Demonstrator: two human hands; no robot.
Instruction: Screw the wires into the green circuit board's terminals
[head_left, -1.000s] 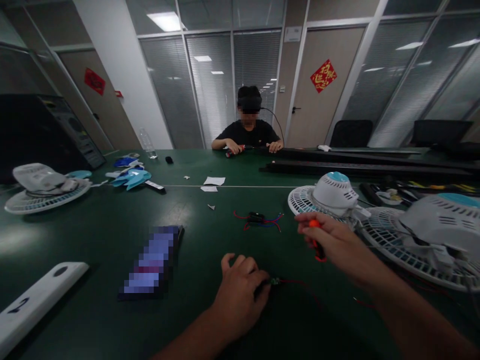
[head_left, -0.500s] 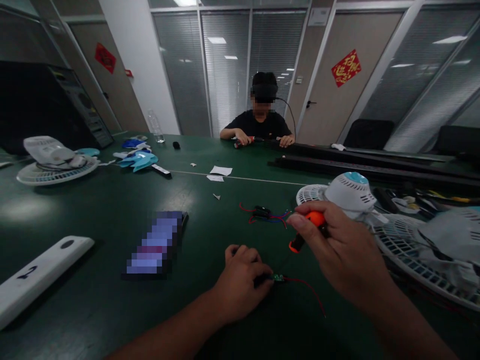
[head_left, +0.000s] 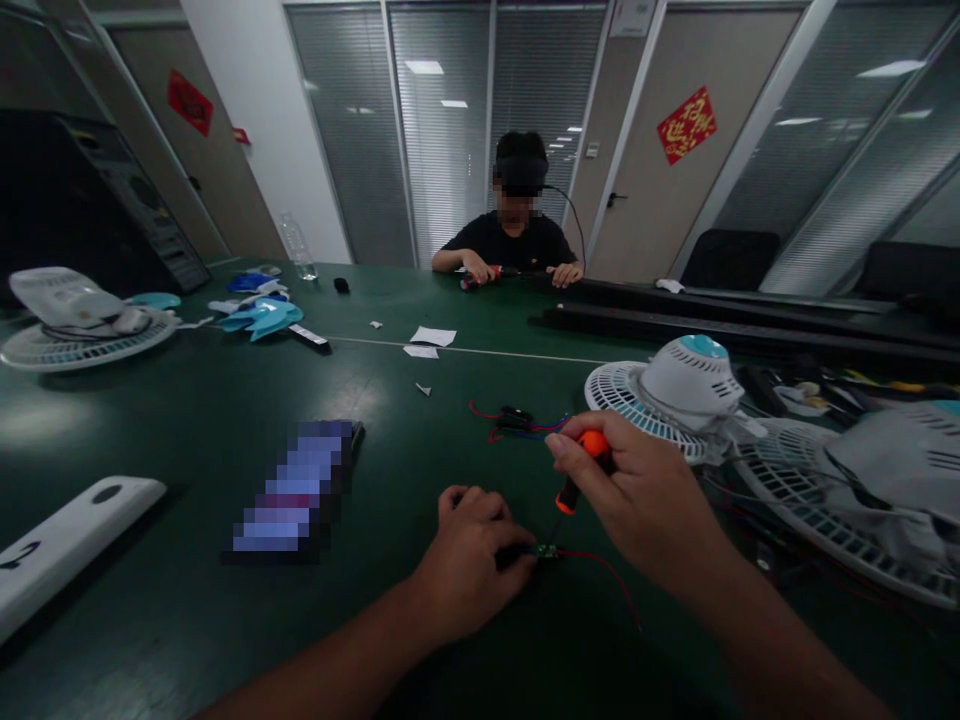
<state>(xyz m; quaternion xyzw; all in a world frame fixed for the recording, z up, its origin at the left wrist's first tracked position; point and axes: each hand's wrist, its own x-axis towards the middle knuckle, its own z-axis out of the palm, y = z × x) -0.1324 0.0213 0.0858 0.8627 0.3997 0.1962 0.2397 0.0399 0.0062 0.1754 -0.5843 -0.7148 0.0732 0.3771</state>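
Note:
My left hand [head_left: 476,560] rests on the green table, its thumb and fingers closed on one end of a small green circuit board [head_left: 547,551]. A thin red wire [head_left: 604,567] runs from the board's right end and curves toward me. In my right hand [head_left: 645,490] is a screwdriver [head_left: 570,495] with an orange and black handle, tilted so its thin shaft points down at the board. Whether the tip touches the board I cannot tell. Beyond my hands lies a black module with red and blue wires [head_left: 516,418].
White fan parts [head_left: 686,385] with round grilles stand at the right. A phone [head_left: 296,490] and a white bar [head_left: 82,545] lie at the left. Across the table [head_left: 390,450] a person [head_left: 514,235] holds a red and black tool near long black rails [head_left: 675,325].
My right hand has moved slightly left and down, bringing the screwdriver's shaft closer over the board. My left hand keeps its grip. The whole view has shifted a little.

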